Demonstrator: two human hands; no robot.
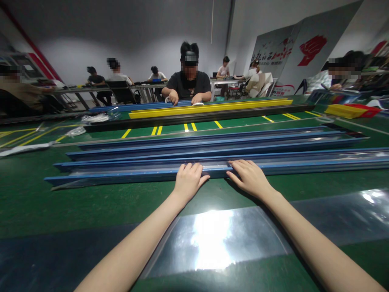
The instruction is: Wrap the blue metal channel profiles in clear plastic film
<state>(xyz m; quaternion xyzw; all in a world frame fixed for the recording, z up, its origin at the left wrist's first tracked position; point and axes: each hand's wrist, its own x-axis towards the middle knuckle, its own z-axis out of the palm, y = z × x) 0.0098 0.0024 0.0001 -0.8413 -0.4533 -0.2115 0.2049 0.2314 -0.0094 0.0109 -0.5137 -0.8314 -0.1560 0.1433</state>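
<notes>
Two long blue channel profiles with raised edges lie across the green table; the near blue channel (146, 175) is directly in front of me. My left hand (189, 178) grips its near edge, fingers curled over the rim and the thumb along the outer side. A short way to the right, my right hand (247, 176) holds the same edge, its fingertips inside the channel and its thumb on the near side. Just behind lies the second blue channel (152, 148), touched by neither hand. Under my forearms a clear, shiny plastic strip (176, 247) stretches across the table.
Farther back are a yellow profile (212, 108) and a black profile (194, 118). A person (188, 81) opposite handles another blue profile (136, 106). Yellow and red trays (346, 111) stand at the right. Plastic wrapping (95, 117) lies at the left on the green tabletop (27, 202).
</notes>
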